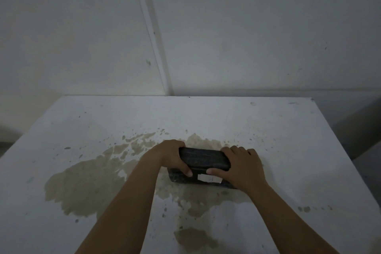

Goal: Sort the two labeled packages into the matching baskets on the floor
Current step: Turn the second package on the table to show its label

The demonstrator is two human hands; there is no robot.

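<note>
Where brown stains spread over the white table (268,140), two black packages lie stacked; left hand (172,155) and right hand (240,168) clasp the upper package (204,159) by its ends. Lower package (181,177) mostly hidden; its white label (204,178) unreadable

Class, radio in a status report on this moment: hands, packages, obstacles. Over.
Left hand and right hand grip the top package at its ends. Second package underneath, white label showing. Both on stained table. No baskets in view, nothing blocking.
</note>
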